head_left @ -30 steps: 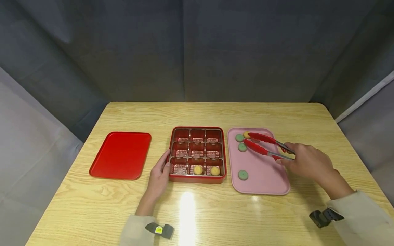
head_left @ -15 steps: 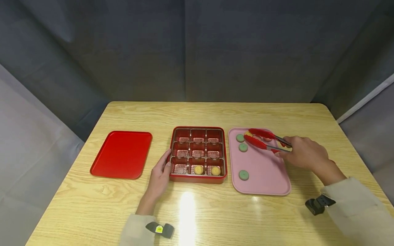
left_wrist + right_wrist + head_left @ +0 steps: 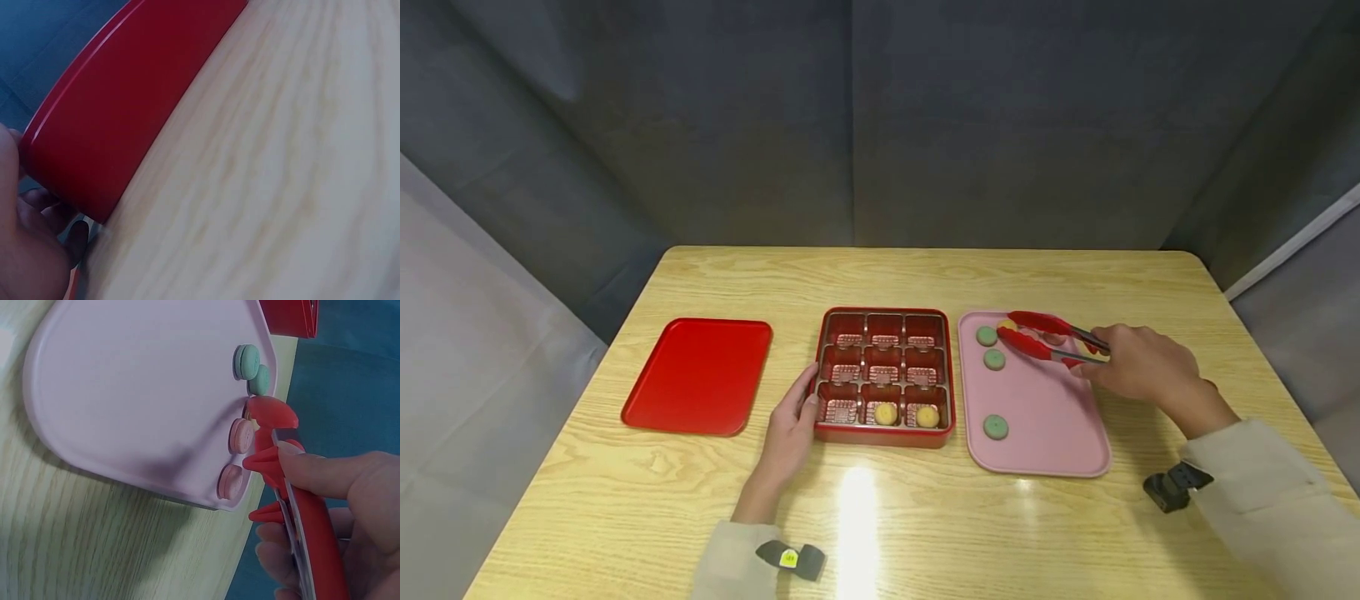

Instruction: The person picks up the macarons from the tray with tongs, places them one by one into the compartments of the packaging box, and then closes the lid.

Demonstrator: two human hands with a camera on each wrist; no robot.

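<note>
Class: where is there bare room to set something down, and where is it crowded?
Bare: the wooden table in front of the red nine-compartment box, between the beige cloth sleeves; the strip behind that box; and the pink rectangular tray right of its nearest round green macaron. Crowded: that tray's far end, where macarons cluster by red-tipped metal tongs.

Eight macarons (image 3: 996, 427), one box (image 3: 880, 437)

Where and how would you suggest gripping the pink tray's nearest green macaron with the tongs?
Probably by its round side, the tongs coming from above and the right, one tip nearer the person, one farther. The green macaron lies flat, apart from the others, with bare pink tray to its right and an edge close on its left.
</note>
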